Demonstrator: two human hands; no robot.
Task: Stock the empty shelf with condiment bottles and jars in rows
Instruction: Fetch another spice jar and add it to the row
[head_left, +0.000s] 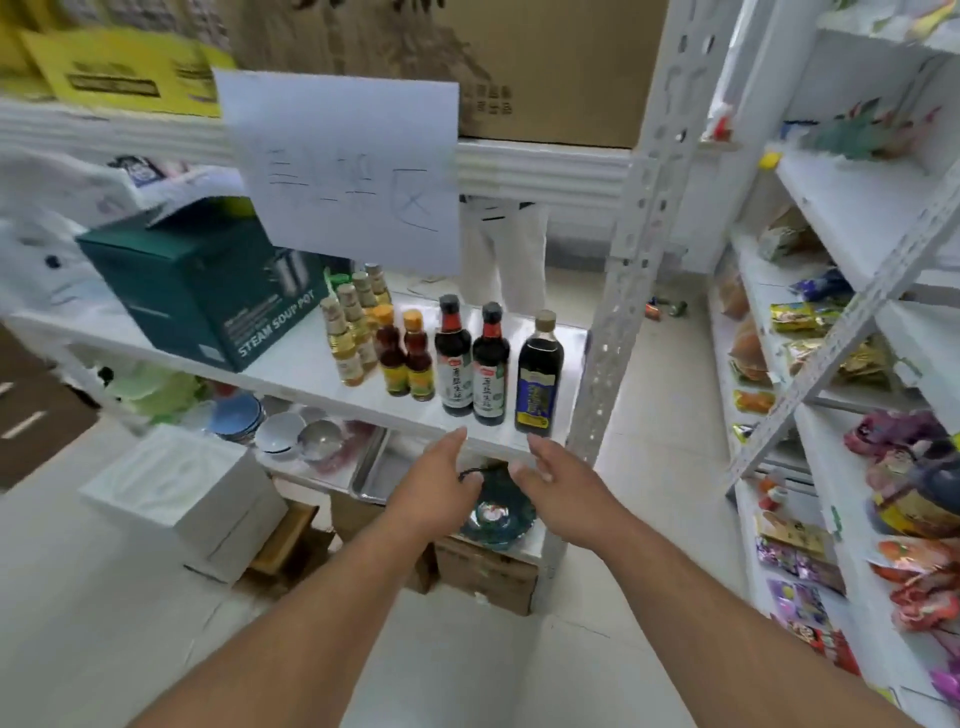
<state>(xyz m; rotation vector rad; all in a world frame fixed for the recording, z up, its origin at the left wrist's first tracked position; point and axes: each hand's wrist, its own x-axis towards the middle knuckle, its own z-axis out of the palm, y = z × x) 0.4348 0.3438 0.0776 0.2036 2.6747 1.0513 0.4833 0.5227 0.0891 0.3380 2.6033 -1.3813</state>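
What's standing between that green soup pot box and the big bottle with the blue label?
In the head view, between box and blue-label bottle: pale-oil bottles, two orange-capped, two dark red-collared.

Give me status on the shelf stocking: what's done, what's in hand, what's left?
Done: bottles stand in rows on the shelf beside the green box: small pale ones, orange-capped ones, two dark red-collared ones, and one blue-label bottle at the right end.
In hand: nothing. The left hand and right hand are open, just below the shelf edge.
Left: the blue-label row has only one bottle.
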